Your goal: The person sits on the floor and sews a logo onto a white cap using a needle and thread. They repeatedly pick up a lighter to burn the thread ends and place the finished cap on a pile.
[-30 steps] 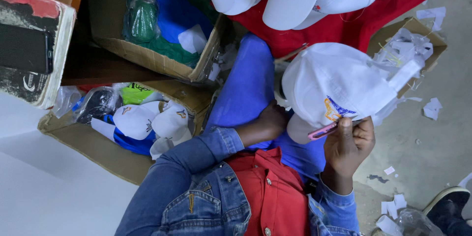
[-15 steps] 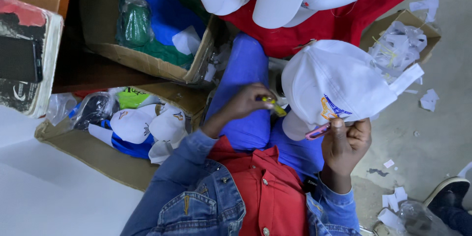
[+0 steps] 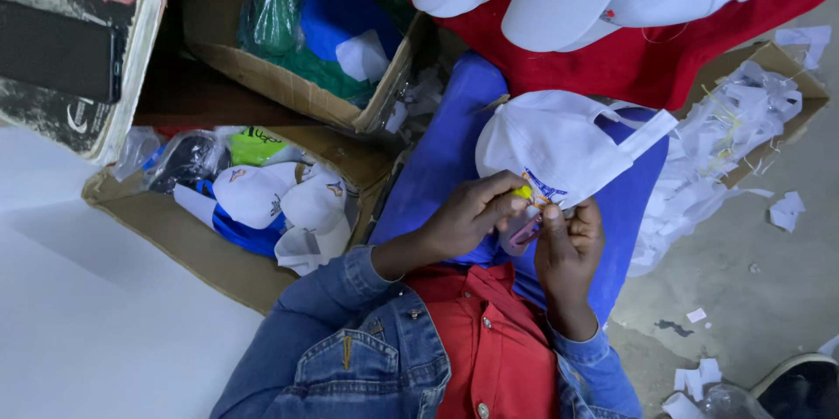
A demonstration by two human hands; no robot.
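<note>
Over the blue cloth (image 3: 446, 148) on the person's lap, the left hand (image 3: 472, 214) pinches a small yellow tool (image 3: 522, 193) against the white cap (image 3: 559, 144), whose lower edge the right hand (image 3: 570, 249) grips, just beside the cardboard box of caps (image 3: 201, 253).
</note>
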